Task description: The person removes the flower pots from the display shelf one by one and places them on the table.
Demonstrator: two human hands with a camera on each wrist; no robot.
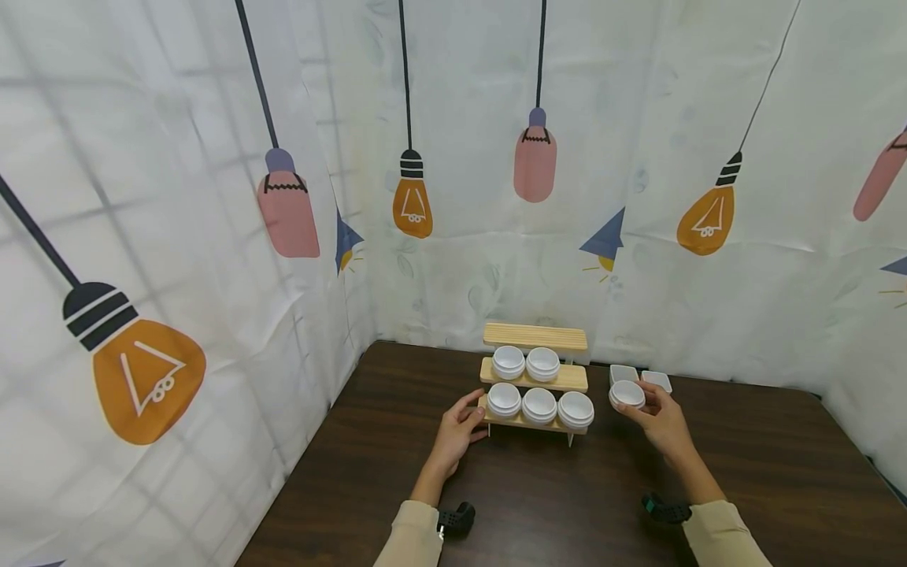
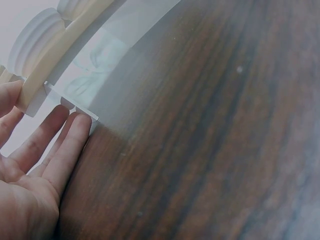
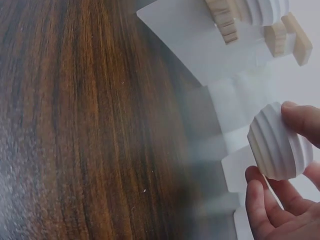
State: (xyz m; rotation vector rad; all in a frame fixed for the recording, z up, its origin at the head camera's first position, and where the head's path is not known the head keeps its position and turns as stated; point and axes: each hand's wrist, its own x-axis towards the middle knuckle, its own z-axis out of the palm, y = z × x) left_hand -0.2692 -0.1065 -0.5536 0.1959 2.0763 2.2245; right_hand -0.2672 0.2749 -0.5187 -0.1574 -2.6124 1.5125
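A three-tier wooden stand (image 1: pixel 527 424) stands on the table; its middle tier carries two ribbed white bowls (image 1: pixel 542 363) and its lowest tier three more (image 1: pixel 539 405). At the left end of the lowest board, my left hand (image 1: pixel 455 433) holds the edge. In the left wrist view, my left fingers (image 2: pixel 80 132) reach beneath that board by a clear leg (image 2: pixel 72 101). My right hand (image 1: pixel 664 425) pinches another ribbed white bowl (image 3: pixel 277 142) between thumb and fingers, to the right of the stand. Whether this bowl touches the table cannot be told.
Two white square dishes (image 1: pixel 623 374) (image 1: pixel 657 381) stand just behind the held bowl, near the table's back edge. The stand's top board (image 1: pixel 534 337) bears no bowl. Behind the dark wooden table (image 1: pixel 538 496) hangs a white curtain (image 1: pixel 468 283) printed with lamps.
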